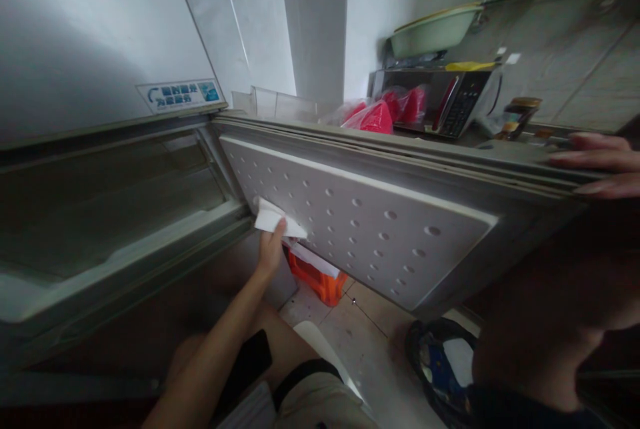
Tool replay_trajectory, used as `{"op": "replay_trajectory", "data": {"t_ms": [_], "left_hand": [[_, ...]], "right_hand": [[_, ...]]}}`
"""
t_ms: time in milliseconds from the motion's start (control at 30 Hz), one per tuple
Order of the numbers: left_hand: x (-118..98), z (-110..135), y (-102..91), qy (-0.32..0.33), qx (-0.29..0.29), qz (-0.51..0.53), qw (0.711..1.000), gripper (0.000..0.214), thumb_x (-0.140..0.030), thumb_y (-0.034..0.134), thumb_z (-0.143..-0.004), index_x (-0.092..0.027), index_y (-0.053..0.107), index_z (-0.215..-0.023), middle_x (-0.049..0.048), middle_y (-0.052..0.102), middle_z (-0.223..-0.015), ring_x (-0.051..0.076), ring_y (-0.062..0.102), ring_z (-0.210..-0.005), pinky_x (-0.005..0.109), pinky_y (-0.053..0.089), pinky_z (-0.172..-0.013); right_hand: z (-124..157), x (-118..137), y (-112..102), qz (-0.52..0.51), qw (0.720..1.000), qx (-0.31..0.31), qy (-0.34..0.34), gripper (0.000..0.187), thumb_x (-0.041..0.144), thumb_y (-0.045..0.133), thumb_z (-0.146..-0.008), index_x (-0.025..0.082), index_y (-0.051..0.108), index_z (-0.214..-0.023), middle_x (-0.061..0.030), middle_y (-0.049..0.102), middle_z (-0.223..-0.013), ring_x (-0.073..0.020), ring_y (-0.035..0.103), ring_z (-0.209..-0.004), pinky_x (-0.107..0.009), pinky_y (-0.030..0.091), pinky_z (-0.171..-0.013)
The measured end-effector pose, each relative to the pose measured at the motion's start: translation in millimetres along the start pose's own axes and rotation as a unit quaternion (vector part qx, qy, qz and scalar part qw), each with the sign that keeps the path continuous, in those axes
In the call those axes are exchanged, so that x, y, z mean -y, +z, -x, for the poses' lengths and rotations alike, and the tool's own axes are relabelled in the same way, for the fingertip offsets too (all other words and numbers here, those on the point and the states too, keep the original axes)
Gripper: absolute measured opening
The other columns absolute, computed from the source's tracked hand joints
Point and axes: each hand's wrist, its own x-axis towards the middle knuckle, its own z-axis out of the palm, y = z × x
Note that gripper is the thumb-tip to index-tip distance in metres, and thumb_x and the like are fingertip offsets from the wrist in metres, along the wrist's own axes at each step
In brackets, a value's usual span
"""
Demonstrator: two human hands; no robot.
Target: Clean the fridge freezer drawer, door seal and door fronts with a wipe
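Observation:
A fridge compartment door [380, 215] stands swung open, its grey dimpled inner panel facing me. My left hand [271, 247] is closed on a white paper towel [273, 217] and presses it against the lower left corner of that panel, near the hinge. My right hand [597, 162] lies over the door's top edge at the far right, fingers stretched flat on the rim. The open compartment [115, 215] at left looks bare inside. My knees and light shorts show at the bottom.
An orange box [320, 280] sits on the tiled floor below the door. A dark bag [440, 359] lies on the floor at lower right. Behind the door are a microwave [450, 99], red bags [375, 115], a green basin [435, 29] and jars [517, 115].

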Motion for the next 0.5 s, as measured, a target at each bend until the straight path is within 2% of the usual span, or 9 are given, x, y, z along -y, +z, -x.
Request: {"op": "replay_trajectory", "data": {"t_ms": [33, 100, 167, 200, 300, 400, 433, 467, 500], "left_hand": [[-5.3, 16.5, 7.3, 0.014, 0.025, -0.015, 0.999, 0.025, -0.036, 0.064, -0.079, -0.018, 0.066, -0.096, 0.0059, 0.071, -0.099, 0.024, 0.064, -0.102, 0.034, 0.047, -0.095], [-19.4, 49.3, 22.9, 0.109, 0.141, -0.141, 0.974, 0.022, -0.035, 0.055, -0.087, -0.020, 0.067, -0.095, 0.0078, 0.072, -0.096, 0.024, 0.065, -0.098, 0.034, 0.047, -0.094], [-35.1, 80.6, 40.3, 0.174, 0.252, -0.260, 0.916, 0.026, -0.033, 0.048, -0.091, -0.020, 0.068, -0.082, 0.0094, 0.070, -0.073, 0.024, 0.067, -0.074, 0.034, 0.051, -0.077], [-42.4, 95.1, 49.8, 0.212, 0.288, -0.304, 0.883, 0.027, -0.032, 0.048, -0.091, -0.020, 0.068, -0.078, 0.0107, 0.069, -0.069, 0.024, 0.067, -0.069, 0.035, 0.051, -0.072], [-57.7, 131.8, 79.7, 0.330, 0.342, -0.365, 0.800, 0.020, -0.026, 0.054, -0.086, -0.017, 0.068, -0.075, 0.0121, 0.070, -0.066, 0.024, 0.068, -0.064, 0.033, 0.051, -0.064], [-63.7, 154.0, 105.2, 0.393, 0.415, -0.401, 0.716, 0.018, -0.027, 0.055, -0.085, -0.014, 0.067, -0.081, 0.0093, 0.073, -0.071, 0.023, 0.068, -0.064, 0.032, 0.052, -0.060], [-64.4, 157.7, 110.6, 0.397, 0.432, -0.406, 0.701, 0.020, -0.029, 0.054, -0.085, -0.014, 0.067, -0.082, 0.0082, 0.073, -0.072, 0.023, 0.068, -0.064, 0.032, 0.053, -0.059], [-64.6, 159.7, 113.7, 0.395, 0.440, -0.406, 0.697, 0.021, -0.029, 0.053, -0.085, -0.014, 0.067, -0.082, 0.0075, 0.073, -0.072, 0.023, 0.069, -0.064, 0.032, 0.053, -0.059], [-64.2, 160.3, 114.1, 0.387, 0.438, -0.400, 0.706, 0.021, -0.029, 0.052, -0.086, -0.014, 0.067, -0.082, 0.0074, 0.073, -0.073, 0.023, 0.069, -0.065, 0.032, 0.052, -0.059]], "right_hand": [[-0.4, 0.1, 0.3, 0.005, 1.000, -0.001, -0.005, 0.042, 0.047, 0.036, -0.095, 0.025, 0.064, -0.074, -0.0013, 0.055, -0.074, -0.0202, 0.059, -0.087, -0.053, 0.033, -0.110], [-1.3, 0.2, 1.5, 0.018, 1.000, 0.003, -0.008, 0.045, 0.052, 0.037, -0.096, 0.025, 0.064, -0.073, -0.0010, 0.056, -0.072, -0.0203, 0.059, -0.086, -0.055, 0.032, -0.109], [-2.2, -0.5, 2.8, 0.028, 0.999, 0.004, -0.031, 0.049, 0.053, 0.034, -0.097, 0.024, 0.064, -0.072, -0.0007, 0.057, -0.071, -0.0203, 0.060, -0.085, -0.056, 0.033, -0.107], [-2.7, -1.3, 3.1, 0.031, 0.999, 0.006, -0.044, 0.050, 0.053, 0.032, -0.097, 0.024, 0.063, -0.071, -0.0005, 0.057, -0.070, -0.0205, 0.061, -0.084, -0.057, 0.034, -0.105], [-4.6, -5.8, 0.7, 0.038, 0.997, 0.013, -0.069, 0.045, 0.049, 0.035, -0.096, 0.025, 0.063, -0.071, -0.0008, 0.057, -0.069, -0.0219, 0.062, -0.084, -0.057, 0.037, -0.101], [-7.1, -12.2, -4.9, 0.050, 0.996, 0.019, -0.077, 0.036, 0.043, 0.040, -0.090, 0.025, 0.063, -0.069, -0.0015, 0.054, -0.067, -0.0226, 0.063, -0.083, -0.055, 0.040, -0.099], [-7.8, -13.9, -6.4, 0.048, 0.995, 0.018, -0.087, 0.036, 0.041, 0.040, -0.090, 0.025, 0.063, -0.068, -0.0014, 0.054, -0.065, -0.0226, 0.063, -0.081, -0.055, 0.041, -0.097], [-8.3, -15.0, -7.3, 0.045, 0.994, 0.017, -0.095, 0.036, 0.040, 0.039, -0.090, 0.024, 0.063, -0.069, -0.0014, 0.053, -0.064, -0.0227, 0.064, -0.080, -0.055, 0.041, -0.096], [-8.4, -15.3, -7.4, 0.042, 0.994, 0.015, -0.098, 0.037, 0.040, 0.038, -0.090, 0.024, 0.064, -0.069, -0.0015, 0.053, -0.064, -0.0230, 0.064, -0.080, -0.055, 0.041, -0.095]]}}
